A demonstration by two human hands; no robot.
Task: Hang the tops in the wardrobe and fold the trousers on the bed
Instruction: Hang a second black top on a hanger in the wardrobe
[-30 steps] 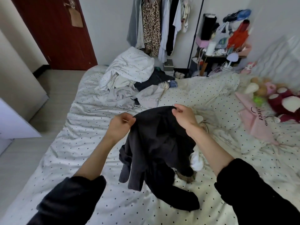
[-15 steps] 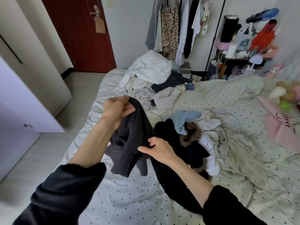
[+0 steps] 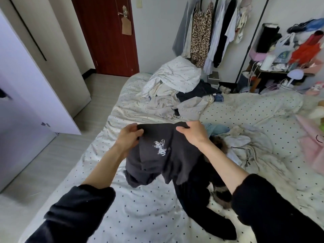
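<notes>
I hold a dark grey garment (image 3: 157,160) with a small white print up over the dotted bed (image 3: 143,214). My left hand (image 3: 128,135) grips its top edge at the left and my right hand (image 3: 192,133) grips the same edge at the right, so the cloth hangs between them. Its lower part bunches just above the sheet. Another black garment (image 3: 198,204) lies on the bed under my right forearm. A clothes rail (image 3: 210,30) with hanging tops stands at the far wall.
A heap of white, grey and dark clothes (image 3: 177,90) covers the bed's far end. More light clothes (image 3: 245,142) lie to the right. A lilac wardrobe (image 3: 26,95) stands on the left, a red door (image 3: 105,32) behind it, a cluttered side table (image 3: 280,67) at the far right.
My right hand rose from the garment's lower part to its top edge. The cloth, bunched in my left hand before, is now spread between both hands with the white print showing.
</notes>
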